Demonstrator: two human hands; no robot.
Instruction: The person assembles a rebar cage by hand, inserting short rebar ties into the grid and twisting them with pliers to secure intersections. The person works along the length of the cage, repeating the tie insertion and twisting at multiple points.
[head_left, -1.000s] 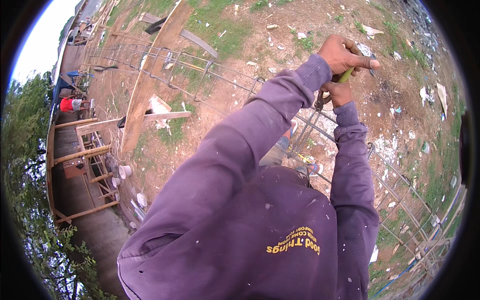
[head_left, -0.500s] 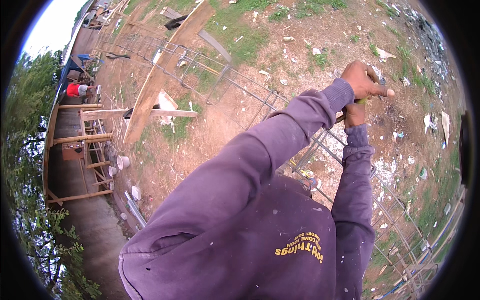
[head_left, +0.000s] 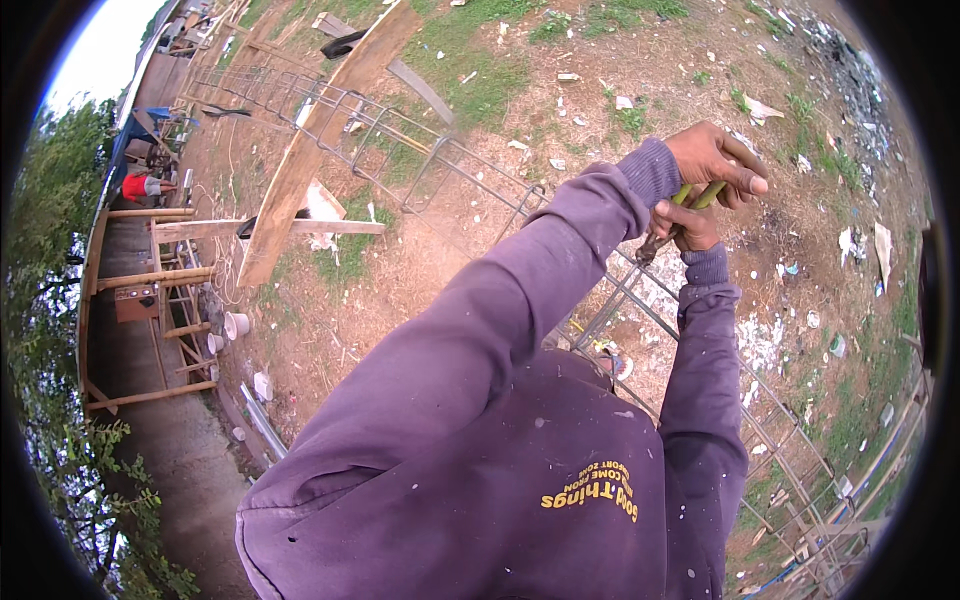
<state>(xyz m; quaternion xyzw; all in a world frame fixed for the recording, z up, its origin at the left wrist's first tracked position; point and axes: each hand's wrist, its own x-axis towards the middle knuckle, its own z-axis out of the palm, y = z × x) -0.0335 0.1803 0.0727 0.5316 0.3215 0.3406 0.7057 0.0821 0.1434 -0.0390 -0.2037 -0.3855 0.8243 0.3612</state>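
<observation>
Pincers with yellow-green handles (head_left: 712,194) point their dark metal jaws down at a rebar cage (head_left: 618,298). My right hand (head_left: 694,228) is closed round the handles close to the jaws. Above it, my left hand (head_left: 712,160) curls over the upper handle ends, thumb and fingers bent downward. The jaws rest at a bar of the cage; whether a tie wire sits between them is too small to tell. My left forearm crosses in front of part of the cage.
The long rebar cage runs from upper left to lower right. A wooden plank (head_left: 330,130) stands across it, with a crosspiece (head_left: 200,230) beside it. White buckets (head_left: 236,325) and a person in red (head_left: 134,187) are at left. Litter is scattered over the dirt.
My hands have shifted slightly left, and my right hand has turned, so the pincers' handles and jaws now show more. The view has moved a little to the right.
</observation>
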